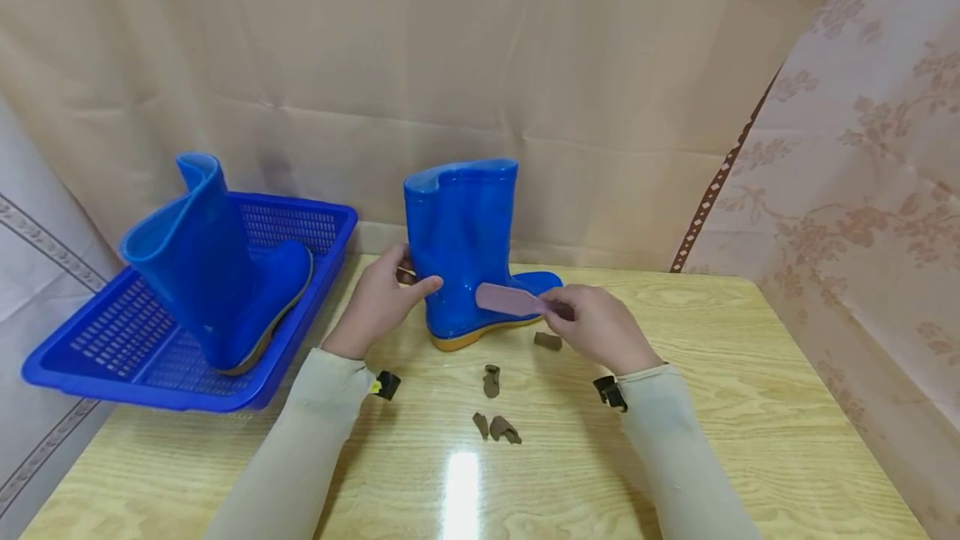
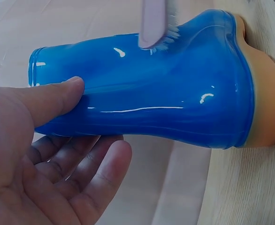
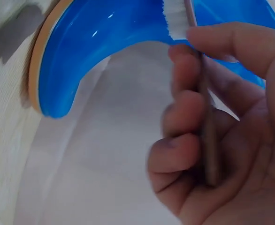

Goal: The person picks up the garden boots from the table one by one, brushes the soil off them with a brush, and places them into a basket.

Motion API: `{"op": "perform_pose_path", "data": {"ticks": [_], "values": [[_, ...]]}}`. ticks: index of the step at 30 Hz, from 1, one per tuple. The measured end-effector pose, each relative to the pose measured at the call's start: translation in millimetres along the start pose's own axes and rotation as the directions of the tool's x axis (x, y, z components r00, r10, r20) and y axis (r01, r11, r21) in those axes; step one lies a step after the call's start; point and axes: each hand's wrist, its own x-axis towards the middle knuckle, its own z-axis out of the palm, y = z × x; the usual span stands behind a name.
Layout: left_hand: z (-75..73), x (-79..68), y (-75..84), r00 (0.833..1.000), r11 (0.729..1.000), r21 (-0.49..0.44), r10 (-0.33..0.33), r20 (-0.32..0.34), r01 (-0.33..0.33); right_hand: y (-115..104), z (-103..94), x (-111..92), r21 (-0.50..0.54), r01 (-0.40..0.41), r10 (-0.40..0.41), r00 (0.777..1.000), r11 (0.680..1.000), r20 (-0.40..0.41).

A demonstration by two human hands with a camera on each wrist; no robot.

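A blue rain boot with a tan sole stands upright on the table, toe pointing right. My left hand holds it at the back of the shaft; in the left wrist view the thumb lies on the near side while the fingers curl at the back. In my right hand is a pale pink scrub brush, gripped by its handle. White bristles face the boot, right at its surface above the ankle. The brush's back faces the head camera.
To the left, a blue plastic basket holds a second blue boot, standing tilted. Several brown flakes lie on the wooden table: one flake beside the toe, another piece and more bits nearer me. A beige curtain hangs behind.
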Motion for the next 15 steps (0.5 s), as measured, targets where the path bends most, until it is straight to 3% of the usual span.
{"op": "perform_pose_path", "data": {"ticks": [4, 9, 12, 15], "values": [[-1.0, -0.6, -1.2, 0.999, 1.0, 0.004, 0.021, 0.024, -0.021, -3, 0.7, 1, 0.061, 0.034, -0.029, 0.997, 0.998, -0.069], [-4.1, -3.4, -2.6, 0.988, 0.992, 0.024, 0.119, 0.093, -0.122, -8, 6.5, 3, 0.07, 0.142, -0.127, 0.974, 0.987, -0.189], [-5.5, -3.9, -2.9, 0.98, 0.986, 0.024, 0.162, 0.114, -0.166, -11, 8.9, 3, 0.048, 0.153, -0.14, 0.969, 0.987, -0.204], [-5.5, -2.9, -2.1, 0.982, 0.987, 0.029, 0.154, 0.11, -0.158, -11, 10.5, 3, 0.008, 0.138, -0.135, 0.974, 0.99, -0.183]]}}
